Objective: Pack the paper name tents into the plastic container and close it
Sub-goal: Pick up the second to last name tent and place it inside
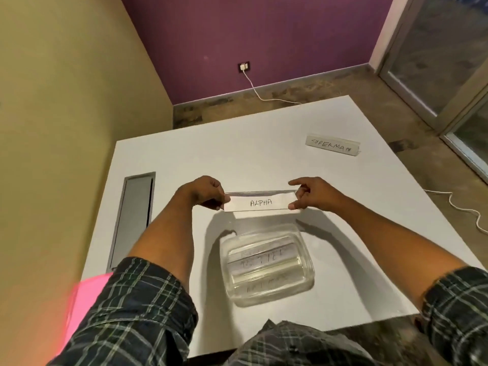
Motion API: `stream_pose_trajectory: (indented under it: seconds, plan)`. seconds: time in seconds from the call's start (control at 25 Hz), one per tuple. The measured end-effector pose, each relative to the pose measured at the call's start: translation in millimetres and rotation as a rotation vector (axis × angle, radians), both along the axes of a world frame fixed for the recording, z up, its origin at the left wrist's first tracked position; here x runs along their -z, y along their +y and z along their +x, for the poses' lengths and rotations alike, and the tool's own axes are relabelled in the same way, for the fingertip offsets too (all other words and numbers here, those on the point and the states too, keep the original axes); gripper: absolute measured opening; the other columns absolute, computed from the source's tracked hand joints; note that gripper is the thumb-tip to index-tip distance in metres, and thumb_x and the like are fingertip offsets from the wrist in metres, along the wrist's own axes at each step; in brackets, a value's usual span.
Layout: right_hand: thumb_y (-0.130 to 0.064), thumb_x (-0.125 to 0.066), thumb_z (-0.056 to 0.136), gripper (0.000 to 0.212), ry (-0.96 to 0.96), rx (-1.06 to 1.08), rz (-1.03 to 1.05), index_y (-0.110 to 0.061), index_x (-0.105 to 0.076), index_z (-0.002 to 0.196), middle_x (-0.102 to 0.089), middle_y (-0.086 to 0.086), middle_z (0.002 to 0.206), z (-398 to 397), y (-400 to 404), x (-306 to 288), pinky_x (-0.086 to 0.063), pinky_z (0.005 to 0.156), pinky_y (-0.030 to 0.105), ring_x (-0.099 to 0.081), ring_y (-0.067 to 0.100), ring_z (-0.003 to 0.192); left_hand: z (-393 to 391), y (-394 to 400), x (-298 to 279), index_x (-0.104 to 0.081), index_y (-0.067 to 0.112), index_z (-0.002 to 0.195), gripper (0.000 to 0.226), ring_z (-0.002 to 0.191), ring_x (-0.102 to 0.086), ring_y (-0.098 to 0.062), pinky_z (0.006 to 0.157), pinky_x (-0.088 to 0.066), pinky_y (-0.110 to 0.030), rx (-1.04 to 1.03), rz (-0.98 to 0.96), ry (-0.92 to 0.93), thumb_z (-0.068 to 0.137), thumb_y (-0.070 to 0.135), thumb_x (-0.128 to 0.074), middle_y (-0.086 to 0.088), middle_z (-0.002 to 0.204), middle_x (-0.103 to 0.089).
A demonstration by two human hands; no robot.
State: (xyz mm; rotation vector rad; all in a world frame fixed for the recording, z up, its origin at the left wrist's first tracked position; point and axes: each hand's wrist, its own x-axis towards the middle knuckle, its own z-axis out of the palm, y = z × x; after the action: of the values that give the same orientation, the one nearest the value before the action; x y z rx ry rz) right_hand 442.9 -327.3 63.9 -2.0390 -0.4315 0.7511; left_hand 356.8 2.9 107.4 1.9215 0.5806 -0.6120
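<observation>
A white paper name tent marked ALPHA is held just above the table, beyond the container. My left hand pinches its left end and my right hand pinches its right end. The clear plastic container stands open on the white table, nearer to me than the tent, with folded name tents lying inside it. Another name tent marked SUPERMAN stands at the far right of the table. No lid is visible.
A grey recessed slot runs along the table's left side. A pink sheet sits at the near left corner. A white cable trails over the floor on the right, and another runs from a wall socket.
</observation>
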Motion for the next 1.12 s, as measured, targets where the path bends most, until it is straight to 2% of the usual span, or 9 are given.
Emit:
stream_pose_trajectory:
  seconds: [0.16, 0.36, 0.48, 0.56, 0.64, 0.76, 0.92, 1.04, 1.12]
  plan:
    - [-0.033, -0.096, 0.060, 0.058, -0.131, -0.340, -0.216, -0.020, -0.072, 0.111, -0.060, -0.010, 0.061, -13.1, 10.4, -7.5, -0.042, 0.065, 0.025, -0.055, 0.006, 0.057, -43.4, 3.5, 7.1, -0.060, 0.001, 0.071, 0.020, 0.056, -0.070, -0.019, 0.058, -0.060, -0.026, -0.020, -0.037, 0.055, 0.085, -0.008, -0.071, -0.015, 0.068, -0.073]
    - [-0.074, -0.069, 0.065, 0.062, -0.693, -0.716, -0.565, -0.032, -0.060, 0.109, -0.055, -0.017, 0.070, -34.4, 7.3, 0.8, -0.037, 0.060, 0.027, -0.057, 0.009, 0.070, -75.3, -0.3, 19.7, -0.061, 0.009, 0.062, 0.030, 0.065, -0.072, -0.022, 0.069, -0.062, -0.027, 0.068, -0.035, 0.149, 0.071, 0.008, -0.089, -0.021, 0.077, -0.071]
    - [-0.079, -0.054, 0.071, 0.059, -0.937, -0.884, -0.529, -0.029, -0.051, 0.102, -0.060, -0.012, 0.073, -45.2, -5.6, 12.7, -0.035, 0.057, 0.028, -0.062, 0.021, 0.070, -83.4, -11.7, 23.7, -0.057, 0.011, 0.062, 0.036, 0.085, -0.076, -0.029, 0.085, -0.059, -0.034, 0.149, -0.082, 0.221, 0.067, 0.016, -0.092, -0.023, 0.085, -0.070]
    - [-0.077, -0.053, 0.074, 0.058, -1.025, -0.950, -0.485, -0.025, -0.052, 0.099, -0.064, -0.008, 0.076, -51.4, -11.3, 17.1, -0.033, 0.054, 0.027, -0.063, 0.023, 0.066, -83.9, -24.6, 25.8, -0.059, 0.008, 0.068, 0.035, 0.084, -0.076, -0.030, 0.078, -0.062, -0.033, 0.241, -0.078, 0.309, 0.068, 0.018, -0.092, -0.019, 0.097, -0.076]
    - [-0.074, -0.055, 0.076, 0.056, -1.086, -1.004, -0.455, -0.022, -0.056, 0.099, -0.064, -0.006, 0.075, -58.7, -13.0, 19.0, -0.030, 0.052, 0.026, -0.062, 0.025, 0.062, -82.6, -40.6, 27.2, -0.066, 0.002, 0.080, 0.032, 0.075, -0.075, -0.027, 0.066, -0.061, -0.028, 0.345, -0.059, 0.413, 0.068, 0.017, -0.092, -0.015, 0.106, -0.076]
    - [-0.068, -0.059, 0.077, 0.056, -1.123, -1.059, -0.464, -0.018, -0.060, 0.100, -0.067, -0.001, 0.078, -69.9, -13.3, 22.3, -0.034, 0.053, 0.028, -0.064, 0.030, 0.063, -83.5, -64.1, 35.6, -0.073, -0.002, 0.099, 0.046, 0.072, -0.076, -0.020, 0.063, -0.059, -0.026, 0.486, 0.067, 0.461, 0.063, 0.019, -0.094, -0.008, 0.106, -0.077]
    - [-0.063, -0.059, 0.079, 0.057, -1.058, -1.139, -0.592, -0.015, -0.056, 0.110, -0.070, 0.005, 0.092, -86.4, -14.9, 37.4, -0.041, 0.061, 0.032, -0.067, 0.034, 0.079, -91.9, -89.9, 54.8, -0.073, 0.005, 0.109, 0.038, 0.080, -0.074, -0.022, 0.063, -0.057, -0.025, 0.631, 0.210, 0.474, 0.075, 0.016, -0.086, -0.010, 0.105, -0.076]
    - [-0.059, -0.059, 0.082, 0.056, -1.016, -1.152, -0.680, -0.015, -0.052, 0.115, -0.071, 0.006, 0.096, -96.0, -10.2, 47.0, -0.044, 0.064, 0.035, -0.068, 0.034, 0.086, -99.1, -99.6, 65.8, -0.067, 0.002, 0.105, 0.024, 0.053, -0.070, -0.019, 0.051, -0.053, -0.021, 0.608, 0.230, 0.439, 0.082, -0.002, -0.074, -0.003, 0.065, -0.073]
    - [-0.053, -0.063, 0.082, 0.055, -1.005, -1.175, -0.729, -0.012, -0.049, 0.117, -0.071, 0.008, 0.095, -102.0, -5.0, 55.7, -0.043, 0.065, 0.035, -0.068, 0.034, 0.085, -104.7, -106.6, 68.5, -0.069, 0.001, 0.098, 0.018, 0.040, -0.064, -0.017, 0.045, -0.052, -0.020, 0.635, 0.339, 0.367, 0.081, -0.005, -0.071, -0.003, 0.057, -0.070]
